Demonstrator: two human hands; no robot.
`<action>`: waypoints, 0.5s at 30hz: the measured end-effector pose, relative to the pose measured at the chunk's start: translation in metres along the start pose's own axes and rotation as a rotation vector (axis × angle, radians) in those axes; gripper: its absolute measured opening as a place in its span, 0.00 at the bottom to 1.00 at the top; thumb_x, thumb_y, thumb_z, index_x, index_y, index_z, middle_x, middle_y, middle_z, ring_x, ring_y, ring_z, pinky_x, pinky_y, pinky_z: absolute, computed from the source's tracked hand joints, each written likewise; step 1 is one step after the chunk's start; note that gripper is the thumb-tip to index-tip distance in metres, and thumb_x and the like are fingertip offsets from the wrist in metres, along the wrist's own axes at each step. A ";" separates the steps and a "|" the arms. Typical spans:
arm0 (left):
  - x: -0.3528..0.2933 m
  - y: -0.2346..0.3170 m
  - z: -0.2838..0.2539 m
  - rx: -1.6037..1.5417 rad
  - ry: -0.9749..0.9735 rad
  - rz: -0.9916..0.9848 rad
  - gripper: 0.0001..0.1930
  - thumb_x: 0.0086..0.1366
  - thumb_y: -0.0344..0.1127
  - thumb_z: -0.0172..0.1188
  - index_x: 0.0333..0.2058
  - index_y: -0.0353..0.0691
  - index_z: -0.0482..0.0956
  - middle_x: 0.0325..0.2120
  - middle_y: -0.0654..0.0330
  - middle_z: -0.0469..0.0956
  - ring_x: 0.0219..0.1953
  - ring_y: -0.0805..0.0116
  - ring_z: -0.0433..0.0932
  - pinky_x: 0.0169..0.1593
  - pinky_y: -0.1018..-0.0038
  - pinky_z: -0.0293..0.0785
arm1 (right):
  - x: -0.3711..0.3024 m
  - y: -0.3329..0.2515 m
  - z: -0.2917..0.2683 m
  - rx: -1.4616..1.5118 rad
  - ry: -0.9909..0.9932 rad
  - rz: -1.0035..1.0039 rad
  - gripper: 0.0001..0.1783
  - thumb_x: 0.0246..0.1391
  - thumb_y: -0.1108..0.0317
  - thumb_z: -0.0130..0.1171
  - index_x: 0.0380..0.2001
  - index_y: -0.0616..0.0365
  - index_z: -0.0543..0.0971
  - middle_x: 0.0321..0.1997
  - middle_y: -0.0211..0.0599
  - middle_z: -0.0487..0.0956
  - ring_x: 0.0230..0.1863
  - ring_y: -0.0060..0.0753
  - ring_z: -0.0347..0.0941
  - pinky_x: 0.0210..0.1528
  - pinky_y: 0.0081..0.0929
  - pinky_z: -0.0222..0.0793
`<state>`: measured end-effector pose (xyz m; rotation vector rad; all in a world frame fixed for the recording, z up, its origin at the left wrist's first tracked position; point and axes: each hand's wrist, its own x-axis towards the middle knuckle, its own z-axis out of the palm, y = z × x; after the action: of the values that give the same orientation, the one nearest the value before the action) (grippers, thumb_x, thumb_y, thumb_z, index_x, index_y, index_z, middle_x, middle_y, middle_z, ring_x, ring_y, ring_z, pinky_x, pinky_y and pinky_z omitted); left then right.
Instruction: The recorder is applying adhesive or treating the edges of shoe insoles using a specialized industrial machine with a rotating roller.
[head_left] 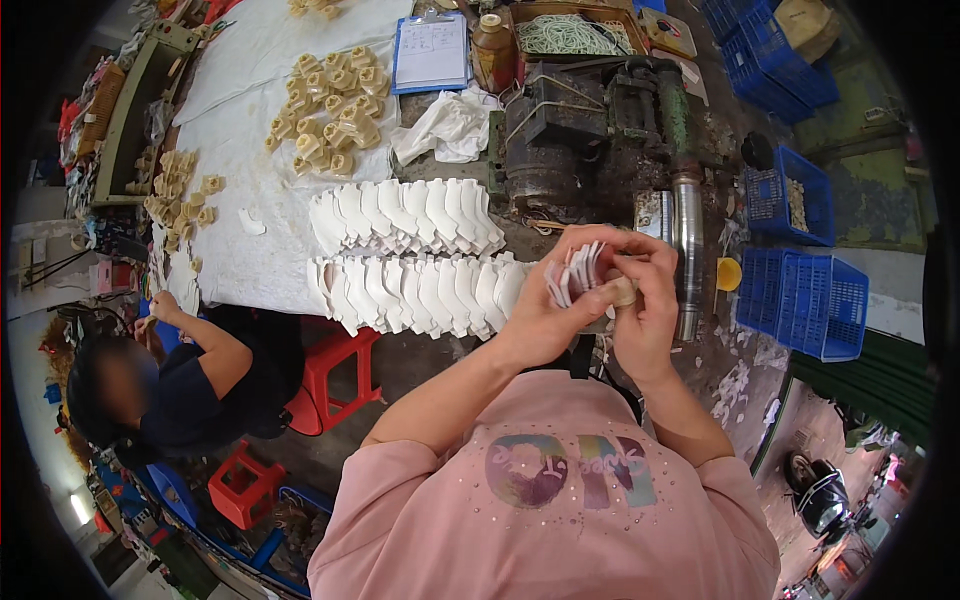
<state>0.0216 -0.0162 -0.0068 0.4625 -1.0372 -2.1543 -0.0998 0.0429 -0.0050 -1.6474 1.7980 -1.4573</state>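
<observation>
My left hand [540, 318] is closed around a small stack of thin white curved pieces [576, 272], their edges fanned upward. Close against it, my right hand [650, 305] has its fingers bent around a small beige piece [624, 291], partly hidden by the fingers. Both hands are in front of my chest, near the table's edge. Just left of them lie two long rows of similar white curved pieces, a far row [405, 215] and a near row [415, 292], standing on edge and overlapping. The near row's right end reaches my left hand.
Beyond my hands stands a dark machine [560, 125] with a shiny metal roller [687, 245]. Blue crates [800, 300] and a yellow cup [729, 274] are at right. Beige molded parts [330, 105], a clipboard [430, 60] and white cloth [445, 125] lie on the table. A person [215, 370] sits left, by red stools [335, 380].
</observation>
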 end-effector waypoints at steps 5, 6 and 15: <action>0.005 -0.006 0.028 0.043 0.082 0.110 0.25 0.58 0.30 0.59 0.54 0.40 0.61 0.39 0.65 0.68 0.34 0.81 0.66 0.29 0.86 0.63 | 0.002 0.002 -0.012 -0.019 0.072 -0.037 0.06 0.50 0.72 0.56 0.30 0.61 0.72 0.41 0.43 0.71 0.44 0.41 0.64 0.45 0.34 0.62; 0.006 -0.005 0.032 0.033 0.135 0.045 0.24 0.58 0.27 0.56 0.53 0.40 0.62 0.37 0.66 0.67 0.34 0.81 0.66 0.33 0.85 0.65 | 0.002 0.002 -0.015 0.014 0.071 -0.043 0.05 0.51 0.72 0.55 0.29 0.62 0.71 0.41 0.44 0.71 0.43 0.41 0.64 0.44 0.33 0.62; 0.014 -0.018 -0.010 0.478 0.235 -0.144 0.23 0.54 0.20 0.54 0.50 0.39 0.65 0.33 0.65 0.67 0.28 0.76 0.68 0.26 0.82 0.63 | 0.032 0.044 -0.134 -0.493 -0.209 0.251 0.03 0.46 0.73 0.54 0.27 0.55 0.71 0.26 0.38 0.74 0.33 0.40 0.69 0.42 0.33 0.56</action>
<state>0.0097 -0.0239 -0.0269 1.0140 -1.4159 -1.9003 -0.2375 0.0700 0.0312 -1.6245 2.2569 -0.7427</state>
